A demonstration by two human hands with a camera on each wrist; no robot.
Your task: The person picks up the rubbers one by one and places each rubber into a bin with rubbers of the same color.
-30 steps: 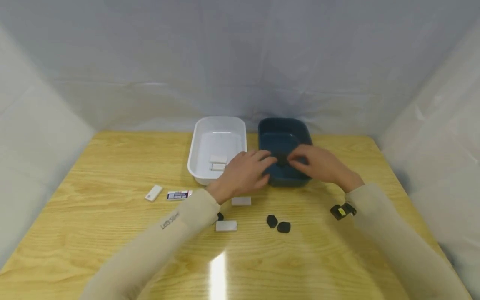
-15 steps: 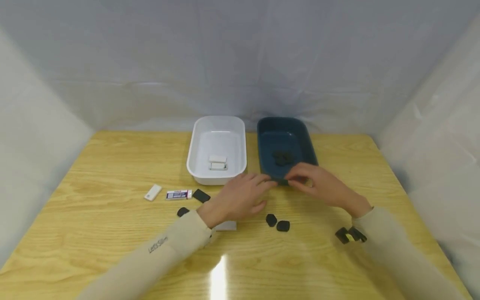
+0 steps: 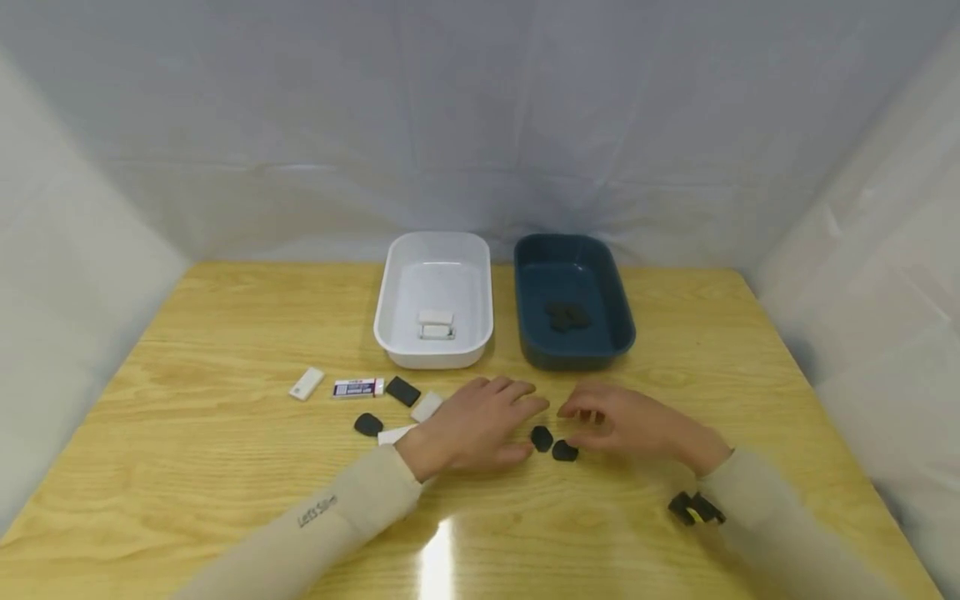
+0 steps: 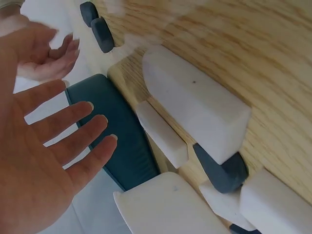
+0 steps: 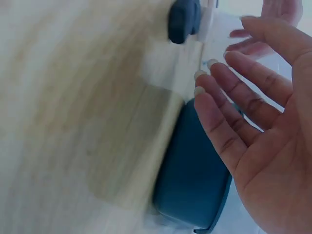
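I'm looking at two small black erasers point(image 3: 552, 444) lying side by side on the desk point(image 3: 187, 350), between my two hands and near of the dark blue tray point(image 3: 619, 317). They look light, rubbery and a little grippy rather than slick, thin enough that I would pinch one across its short sides with thumb and forefinger, judging it needs almost no force. My left hand point(image 3: 472, 427) rests just left of them, fingers point(image 4: 73, 122) spread and straight, holding nothing. My right hand point(image 3: 630, 423) hangs just right of them, fingers point(image 5: 229, 126) loosely extended, also empty. More black pieces point(image 3: 567, 316) lie in the blue tray; the white tray point(image 3: 393, 292) to its left holds white erasers point(image 3: 436, 324), and others are scattered on the left of the desk.
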